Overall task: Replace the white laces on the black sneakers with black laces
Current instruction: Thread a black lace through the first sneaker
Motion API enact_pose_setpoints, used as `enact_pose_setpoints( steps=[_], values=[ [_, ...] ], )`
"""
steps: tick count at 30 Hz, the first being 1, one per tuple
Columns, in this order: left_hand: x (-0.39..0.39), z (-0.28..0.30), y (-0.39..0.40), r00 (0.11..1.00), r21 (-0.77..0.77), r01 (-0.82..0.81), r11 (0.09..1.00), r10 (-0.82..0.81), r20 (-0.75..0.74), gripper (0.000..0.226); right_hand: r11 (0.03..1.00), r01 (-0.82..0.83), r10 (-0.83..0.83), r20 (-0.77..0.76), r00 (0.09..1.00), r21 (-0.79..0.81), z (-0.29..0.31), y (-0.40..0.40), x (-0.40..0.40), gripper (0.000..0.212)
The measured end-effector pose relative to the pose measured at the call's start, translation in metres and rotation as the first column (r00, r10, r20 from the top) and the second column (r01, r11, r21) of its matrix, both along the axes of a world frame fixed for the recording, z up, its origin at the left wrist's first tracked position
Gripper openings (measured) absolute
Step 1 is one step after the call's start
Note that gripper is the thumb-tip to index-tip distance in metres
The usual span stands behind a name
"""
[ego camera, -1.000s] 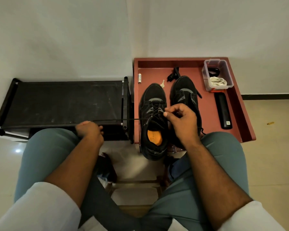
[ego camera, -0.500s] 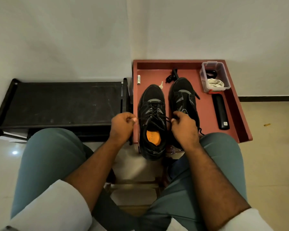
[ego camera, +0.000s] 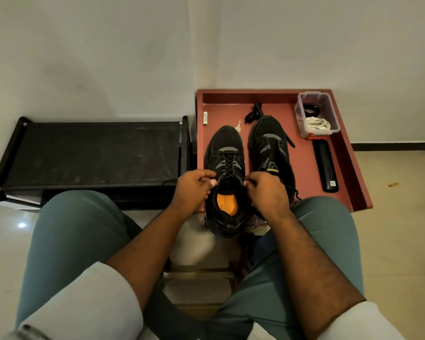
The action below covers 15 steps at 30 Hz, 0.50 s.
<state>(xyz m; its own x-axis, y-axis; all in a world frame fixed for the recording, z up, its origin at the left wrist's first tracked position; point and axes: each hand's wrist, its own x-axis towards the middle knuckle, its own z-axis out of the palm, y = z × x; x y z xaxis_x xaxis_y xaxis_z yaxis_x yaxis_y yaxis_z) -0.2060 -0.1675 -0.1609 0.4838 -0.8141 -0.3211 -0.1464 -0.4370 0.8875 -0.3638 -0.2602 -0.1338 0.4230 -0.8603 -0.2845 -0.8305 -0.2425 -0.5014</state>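
The left sneaker (ego camera: 225, 177), threaded with a black lace (ego camera: 227, 168), sits on the red tabletop (ego camera: 302, 168), heel overhanging. Each hand, left (ego camera: 194, 190) and right (ego camera: 268, 192), pinches a lace end; the fingertips hide them. The second sneaker (ego camera: 270, 148) is partly covered.

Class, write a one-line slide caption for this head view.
Left hand and right hand pinch black lace ends over the left sneaker.
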Motion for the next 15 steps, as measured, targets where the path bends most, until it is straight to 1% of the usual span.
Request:
enact_pose_setpoints(
  steps=[2, 4, 7, 10, 15],
  values=[
    [0.008, -0.001, 0.001, 0.998, 0.019, 0.017, 1.0, -0.018, 0.062, 0.013, 0.999, 0.04, -0.039, 0.012, 0.999, -0.028, -0.001, -0.001, -0.001, 0.016],
    [0.018, 0.001, 0.002, 0.984, 0.049, 0.065, 0.997, -0.072, 0.161, 0.009, 0.997, 0.064, -0.063, 0.02, 0.998, -0.036, -0.002, -0.003, -0.002, 0.017],
    [0.03, 0.006, 0.004, 0.95, 0.072, 0.131, 0.989, -0.146, 0.276, 0.008, 0.996, 0.085, -0.084, 0.024, 0.996, -0.025, -0.006, -0.003, -0.003, 0.018],
    [0.034, 0.008, 0.005, 0.926, 0.102, 0.163, 0.981, -0.188, 0.326, 0.01, 0.994, 0.106, -0.105, 0.043, 0.994, -0.022, -0.01, -0.005, -0.004, 0.02],
    [0.038, -0.001, 0.002, 0.892, 0.144, 0.169, 0.975, -0.213, 0.398, 0.012, 0.989, 0.148, -0.147, 0.05, 0.988, -0.004, -0.014, -0.008, -0.008, 0.016]
  ],
)
